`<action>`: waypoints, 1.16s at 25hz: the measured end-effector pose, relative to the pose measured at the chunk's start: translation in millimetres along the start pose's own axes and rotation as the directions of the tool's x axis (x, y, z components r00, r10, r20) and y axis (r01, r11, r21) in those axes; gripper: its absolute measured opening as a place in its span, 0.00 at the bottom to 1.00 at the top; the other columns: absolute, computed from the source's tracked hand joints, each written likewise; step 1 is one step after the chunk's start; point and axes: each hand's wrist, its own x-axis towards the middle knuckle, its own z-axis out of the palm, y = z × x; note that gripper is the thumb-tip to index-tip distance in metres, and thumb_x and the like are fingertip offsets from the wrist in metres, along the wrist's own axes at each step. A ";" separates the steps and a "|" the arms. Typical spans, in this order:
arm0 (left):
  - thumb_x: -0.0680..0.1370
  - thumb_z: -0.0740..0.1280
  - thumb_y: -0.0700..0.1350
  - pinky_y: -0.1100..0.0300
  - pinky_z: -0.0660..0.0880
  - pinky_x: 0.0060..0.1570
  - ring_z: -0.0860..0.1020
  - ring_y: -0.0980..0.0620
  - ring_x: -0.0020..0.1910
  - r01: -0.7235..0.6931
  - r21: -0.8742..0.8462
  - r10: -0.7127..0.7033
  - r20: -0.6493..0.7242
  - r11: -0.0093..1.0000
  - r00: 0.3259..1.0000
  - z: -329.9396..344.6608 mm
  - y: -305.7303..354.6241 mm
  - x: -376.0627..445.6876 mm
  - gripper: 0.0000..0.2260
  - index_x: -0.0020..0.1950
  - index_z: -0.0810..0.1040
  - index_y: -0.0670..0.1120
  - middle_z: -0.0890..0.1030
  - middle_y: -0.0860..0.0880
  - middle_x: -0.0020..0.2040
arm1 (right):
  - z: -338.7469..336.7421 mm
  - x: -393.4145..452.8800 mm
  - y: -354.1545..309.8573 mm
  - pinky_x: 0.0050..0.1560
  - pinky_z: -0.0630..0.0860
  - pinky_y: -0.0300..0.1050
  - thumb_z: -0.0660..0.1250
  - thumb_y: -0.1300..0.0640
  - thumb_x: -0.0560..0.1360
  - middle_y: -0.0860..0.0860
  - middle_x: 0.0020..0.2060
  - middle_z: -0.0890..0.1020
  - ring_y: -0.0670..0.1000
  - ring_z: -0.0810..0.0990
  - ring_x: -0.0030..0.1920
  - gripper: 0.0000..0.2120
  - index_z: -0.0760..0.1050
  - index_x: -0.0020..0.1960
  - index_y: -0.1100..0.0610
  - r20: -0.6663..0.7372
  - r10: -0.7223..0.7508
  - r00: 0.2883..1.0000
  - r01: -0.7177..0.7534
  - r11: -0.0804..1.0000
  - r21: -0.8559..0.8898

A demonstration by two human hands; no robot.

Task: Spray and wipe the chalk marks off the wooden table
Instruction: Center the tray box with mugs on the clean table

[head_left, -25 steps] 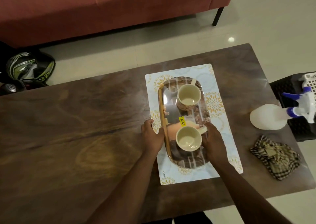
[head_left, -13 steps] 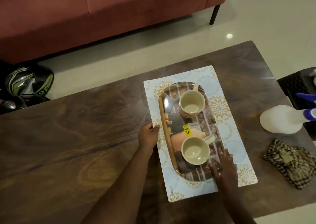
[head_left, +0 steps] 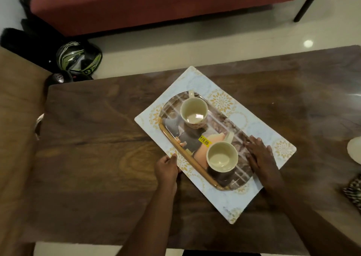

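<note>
While my left hand pinches the mat and my right hand lies flat on it, I'm clearing the bench; spraying comes next.

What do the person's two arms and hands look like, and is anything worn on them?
Both forearms are bare as far as the frame shows, with no sleeves visible. The left hand and the right hand wear no gloves; no watch, ring or bracelet is visible, though the picture is dim.

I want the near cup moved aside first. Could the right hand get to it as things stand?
Probably yes. The right hand lies flat on the tray just beside the near cup, with nothing between them.
</note>
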 end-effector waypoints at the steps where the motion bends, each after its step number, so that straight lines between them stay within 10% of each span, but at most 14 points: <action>1: 0.80 0.67 0.39 0.51 0.83 0.43 0.83 0.46 0.43 0.030 -0.052 -0.031 -0.030 0.998 0.999 -12.2 -8.3 -4.6 0.06 0.44 0.81 0.42 0.84 0.43 0.45 | 2.1 14.2 -4.4 0.73 0.42 0.48 0.55 0.54 0.80 0.53 0.74 0.63 0.48 0.52 0.74 0.19 0.67 0.70 0.55 0.040 -0.046 0.998 0.047 0.999 -0.023; 11: 0.79 0.68 0.35 0.61 0.82 0.28 0.80 0.46 0.37 0.237 -0.340 -0.269 -0.051 0.910 0.962 -41.7 -59.7 -39.7 0.09 0.40 0.72 0.36 0.77 0.39 0.38 | -3.2 112.6 -50.1 0.73 0.42 0.48 0.58 0.64 0.80 0.53 0.72 0.65 0.53 0.56 0.75 0.19 0.66 0.71 0.58 0.320 -0.410 0.854 0.450 0.891 -0.058; 22: 0.79 0.68 0.36 0.61 0.82 0.33 0.82 0.47 0.37 0.220 -0.381 -0.266 -0.071 0.898 0.961 -38.9 -65.1 -38.0 0.06 0.43 0.75 0.36 0.79 0.40 0.39 | 3.5 124.5 -67.7 0.73 0.44 0.51 0.57 0.66 0.79 0.57 0.70 0.69 0.50 0.55 0.74 0.21 0.65 0.71 0.59 0.313 -0.441 0.841 0.475 0.879 -0.040; 29: 0.79 0.70 0.43 0.62 0.80 0.29 0.83 0.50 0.32 0.249 -0.247 -0.261 -0.017 0.936 0.965 -47.1 -66.9 -38.8 0.11 0.41 0.76 0.36 0.83 0.39 0.38 | 7.9 116.6 -69.7 0.72 0.51 0.55 0.48 0.50 0.79 0.57 0.72 0.65 0.55 0.58 0.74 0.24 0.68 0.69 0.59 0.305 -0.403 0.863 0.445 0.892 -0.082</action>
